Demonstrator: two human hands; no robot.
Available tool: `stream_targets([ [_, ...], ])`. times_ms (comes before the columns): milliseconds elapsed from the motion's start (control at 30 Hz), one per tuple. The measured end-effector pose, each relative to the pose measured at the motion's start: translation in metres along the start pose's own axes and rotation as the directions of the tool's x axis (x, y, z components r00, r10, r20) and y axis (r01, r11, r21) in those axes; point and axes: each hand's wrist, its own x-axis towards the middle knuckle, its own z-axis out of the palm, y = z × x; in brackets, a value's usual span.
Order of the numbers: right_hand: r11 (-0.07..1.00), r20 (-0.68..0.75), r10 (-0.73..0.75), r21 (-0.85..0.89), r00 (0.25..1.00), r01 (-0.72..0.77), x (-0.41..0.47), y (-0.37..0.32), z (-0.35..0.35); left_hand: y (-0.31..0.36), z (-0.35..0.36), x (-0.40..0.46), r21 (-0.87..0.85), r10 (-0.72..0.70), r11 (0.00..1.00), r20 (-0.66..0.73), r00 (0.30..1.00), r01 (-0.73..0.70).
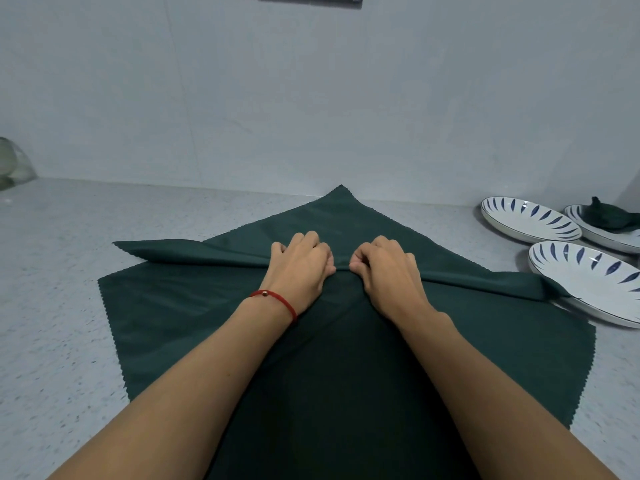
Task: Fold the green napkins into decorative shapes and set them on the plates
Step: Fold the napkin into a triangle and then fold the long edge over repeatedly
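Both hands, left hand (301, 268) and right hand (384, 268), are pinching a ridge of the dark green cloth napkin (194, 306) with curled fingers (329, 261), gathering a pleat on the speckled grey bench (62, 271).

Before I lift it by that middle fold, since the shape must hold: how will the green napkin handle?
Probably floppy: the green napkin drapes and ripples where both hands pinch it. It looks thin and light, so its loose corners would likely sag. One corner overlaps the near plate and may drag.

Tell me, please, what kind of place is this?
Probably a home kitchen or dining counter: a speckled stone-like countertop against a plain wall, patterned plates stacked at the side, and a green napkin being folded.
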Motion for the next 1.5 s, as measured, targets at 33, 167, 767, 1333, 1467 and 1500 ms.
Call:
stream_targets([
  [33,1.0,-0.004,0.006,-0.008,1.0,-0.006,0.0,-0.001,0.0,0.0,-0.001,0.0,-0.001,-0.003,1.0,-0.004,1.0,0.003],
  [167,1.0,-0.054,-0.005,0.015,0.999,0.005,-0.001,0.0,-0.001,0.003,-0.002,0.004,-0.003,-0.049,0.999,-0.028,0.998,0.049],
  [767,1.0,-0.078,-0.024,-0.001,0.997,0.024,-0.002,0.005,-0.004,0.002,-0.002,0.006,-0.033,-0.099,0.995,-0.077,0.992,0.097],
  [1333,0.998,-0.089,0.0,-0.063,0.996,-0.006,0.0,0.008,-0.003,-0.003,0.0,0.014,-0.069,-0.19,0.98,-0.073,0.979,0.185],
  [1467,0.997,-0.071,0.04,-0.067,0.997,-0.045,0.005,0.008,-0.003,-0.014,-0.003,0.013,-0.133,-0.205,0.972,-0.092,0.975,0.192],
  [1500,0.996,-0.062,0.044,-0.071,0.997,-0.048,0.005,0.008,-0.003,-0.019,-0.006,0.012,-0.173,-0.216,0.964,-0.079,0.973,0.2],
])
